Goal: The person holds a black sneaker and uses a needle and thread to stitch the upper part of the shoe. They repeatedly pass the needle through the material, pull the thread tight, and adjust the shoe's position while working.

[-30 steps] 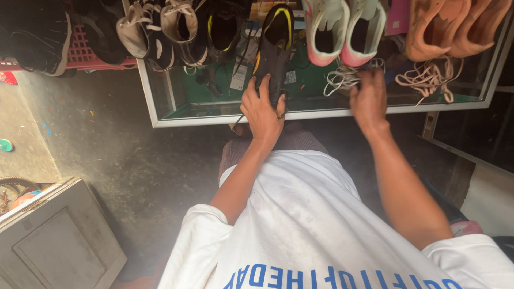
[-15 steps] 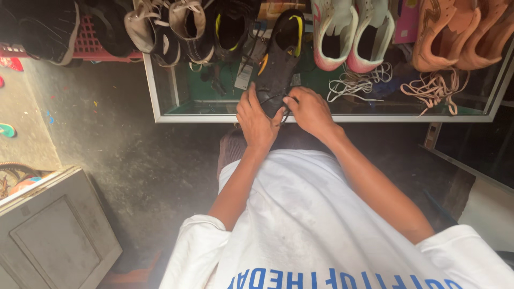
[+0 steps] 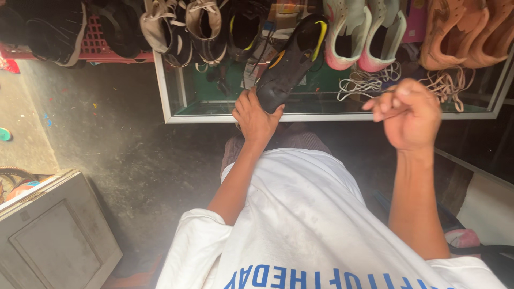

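My left hand (image 3: 256, 115) grips the heel of a black shoe with yellow trim (image 3: 292, 61). The shoe lies tilted, toe pointing away, on top of a white-framed glass case (image 3: 214, 118). My right hand (image 3: 409, 115) is raised to the right of the shoe and clear of it. Its fingers are pinched together. A thin dark line seems to run from its fingertips, but I cannot tell whether anything is held. My white shirt with blue print fills the bottom of the view.
Along the case top stand beige shoes (image 3: 182, 27), a white-and-pink pair (image 3: 364, 32) and orange shoes (image 3: 466, 32), with loose white laces (image 3: 369, 83) beside them. A red crate (image 3: 96, 43) holds dark shoes at far left. A grey cabinet (image 3: 53, 235) sits at lower left on the concrete floor.
My right hand left the laces, came to the black shoe beside my left hand, then pulled up and away to the right. My left hand kept its hold on the shoe's heel.
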